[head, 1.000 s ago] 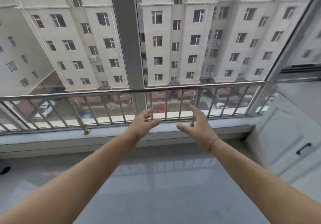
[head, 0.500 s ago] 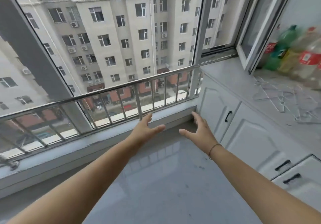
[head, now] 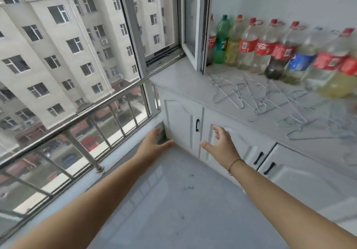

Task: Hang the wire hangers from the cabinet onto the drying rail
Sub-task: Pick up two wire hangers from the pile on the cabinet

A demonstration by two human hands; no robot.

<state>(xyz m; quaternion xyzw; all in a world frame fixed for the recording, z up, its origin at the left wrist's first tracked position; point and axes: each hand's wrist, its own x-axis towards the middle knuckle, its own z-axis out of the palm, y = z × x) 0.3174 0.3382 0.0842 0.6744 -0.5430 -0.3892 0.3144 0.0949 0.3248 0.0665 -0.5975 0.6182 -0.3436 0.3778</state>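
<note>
- Two bare arms reach forward over a grey floor [head: 173,206]. The left hand [head: 152,146] and right hand [head: 222,147] hold nothing, their fingers spread and released.
- Wire hangers [head: 249,99] lie tangled on the white counter [head: 181,82], at two o'clock from the right hand and well apart from it.
- Plastic bottles [head: 266,46] line the wall behind the hangers.
- A metal railing [head: 77,118] runs along the window at ten o'clock.

The wire hangers [head: 270,102] are thin, dull-silver bare metal on a pale, smooth tabletop [head: 179,82], the cabinet [head: 179,117] below is smooth white satin, the railing [head: 108,101] at left polished steel, the floor [head: 173,200] glossy grey, and the blurred far bottles [head: 266,46] seem clear plastic.
</note>
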